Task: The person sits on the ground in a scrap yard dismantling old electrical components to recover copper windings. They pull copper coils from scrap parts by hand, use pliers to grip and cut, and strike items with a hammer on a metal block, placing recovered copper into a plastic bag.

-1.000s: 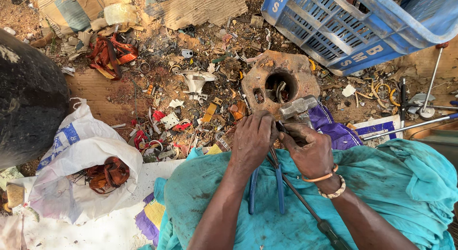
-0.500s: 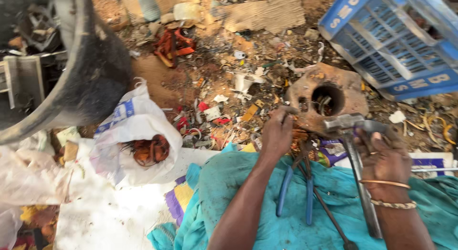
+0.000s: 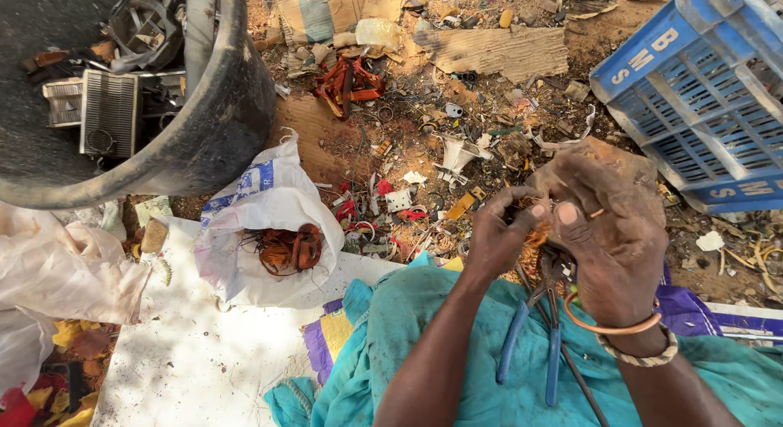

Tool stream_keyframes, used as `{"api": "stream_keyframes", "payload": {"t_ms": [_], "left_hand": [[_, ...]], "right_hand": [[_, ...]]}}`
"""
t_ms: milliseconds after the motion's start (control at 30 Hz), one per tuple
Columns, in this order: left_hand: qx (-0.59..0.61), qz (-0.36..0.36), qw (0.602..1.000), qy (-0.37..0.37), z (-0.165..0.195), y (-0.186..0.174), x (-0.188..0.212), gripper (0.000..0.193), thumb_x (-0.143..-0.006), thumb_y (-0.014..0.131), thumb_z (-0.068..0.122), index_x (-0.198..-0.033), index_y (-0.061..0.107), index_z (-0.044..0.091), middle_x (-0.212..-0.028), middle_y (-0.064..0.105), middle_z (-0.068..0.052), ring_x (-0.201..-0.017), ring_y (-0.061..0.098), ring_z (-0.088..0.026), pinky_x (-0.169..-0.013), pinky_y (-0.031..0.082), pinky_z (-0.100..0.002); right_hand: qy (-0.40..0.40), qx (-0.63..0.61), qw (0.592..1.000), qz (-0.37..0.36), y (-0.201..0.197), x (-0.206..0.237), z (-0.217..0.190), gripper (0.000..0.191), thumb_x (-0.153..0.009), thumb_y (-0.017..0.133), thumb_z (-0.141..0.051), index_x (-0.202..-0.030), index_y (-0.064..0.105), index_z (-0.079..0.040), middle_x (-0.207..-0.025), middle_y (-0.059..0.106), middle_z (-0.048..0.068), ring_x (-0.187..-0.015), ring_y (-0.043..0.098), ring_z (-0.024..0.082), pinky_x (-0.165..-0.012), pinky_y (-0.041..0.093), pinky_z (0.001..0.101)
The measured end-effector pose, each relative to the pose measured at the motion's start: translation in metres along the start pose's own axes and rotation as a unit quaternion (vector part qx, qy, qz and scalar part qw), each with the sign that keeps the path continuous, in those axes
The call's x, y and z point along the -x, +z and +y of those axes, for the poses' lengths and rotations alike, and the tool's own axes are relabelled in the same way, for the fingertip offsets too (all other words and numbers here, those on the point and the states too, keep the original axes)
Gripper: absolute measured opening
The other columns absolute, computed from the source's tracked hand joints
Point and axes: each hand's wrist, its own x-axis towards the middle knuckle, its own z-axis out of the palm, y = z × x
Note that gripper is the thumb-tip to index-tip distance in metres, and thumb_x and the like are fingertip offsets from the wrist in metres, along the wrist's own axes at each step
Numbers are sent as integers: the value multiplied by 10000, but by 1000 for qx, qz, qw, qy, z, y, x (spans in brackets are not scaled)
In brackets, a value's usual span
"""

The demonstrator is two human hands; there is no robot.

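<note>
My left hand (image 3: 499, 238) and my right hand (image 3: 608, 235) meet over my lap, which is covered in teal cloth (image 3: 408, 345). Both pinch a small tangle of copper wire (image 3: 538, 231) between their fingertips. The back of my right hand hides most of it. Blue-handled pliers (image 3: 530, 345) lie on the cloth just below the hands, beside a thin dark rod (image 3: 583, 386). A rusty metal block (image 3: 612, 154) sits on the ground right behind my right hand.
A white bag (image 3: 269, 207) holding copper coils (image 3: 285, 249) stands to the left. A black tub (image 3: 220, 125) of metal parts is at top left, a blue plastic crate (image 3: 701, 101) at top right. Scrap, cardboard and wire bits litter the dirt.
The view has swung left, bringing the black tub in. My right hand no longer holds the grey metal tool and has joined my left hand on the copper wire.
</note>
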Motion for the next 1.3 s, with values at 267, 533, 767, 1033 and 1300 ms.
{"api": "stream_keyframes", "payload": {"t_ms": [267, 533, 767, 1033, 1300], "left_hand": [[424, -51, 889, -162, 16, -21, 1, 296, -976, 749, 221, -1181, 648, 33, -895, 634, -17, -762, 602, -111, -685, 547, -273], [352, 6, 924, -149, 10, -6, 10, 266, -999, 727, 221, -1167, 614, 48, -933, 633, -27, -798, 639, -137, -717, 567, -300], [160, 55, 985, -34, 7, -15, 2, 391, -1025, 662, 221, -1351, 581, 23, -1199, 678, -106, -1080, 646, -184, -921, 560, -345], [-132, -60, 969, 199, 31, 26, 33, 786, -963, 693, 545, -1443, 471, -37, -1423, 492, -260, -1318, 465, -303, -1025, 440, -467], [11, 234, 972, 15, -8, 12, 13, 588, -1007, 746, 267, -648, 319, 82, -632, 313, 53, -591, 268, -74, -506, 255, -288]], "right_hand": [[122, 121, 985, 24, -94, 60, 75, 759, -951, 706, -355, -1550, 408, 4, -1539, 521, 176, -1441, 485, 272, -1179, 382, 395], [282, -187, 939, -65, -54, 66, 84, 700, -862, 755, -242, -1474, 441, -110, -1408, 601, 68, -1274, 590, 213, -1021, 513, 385], [333, -276, 895, 110, -65, 60, 93, 382, -937, 684, -95, -1295, 559, -58, -1210, 709, 96, -1026, 713, 236, -782, 624, 401], [276, -355, 882, 143, -66, 63, 100, 353, -1028, 614, -80, -1377, 567, -62, -1260, 661, 77, -1143, 659, 227, -971, 566, 377], [289, -234, 928, 17, -55, 135, 83, 670, -1000, 623, -434, -1494, 492, -2, -1470, 571, 261, -1368, 561, 420, -1143, 451, 537]]}}
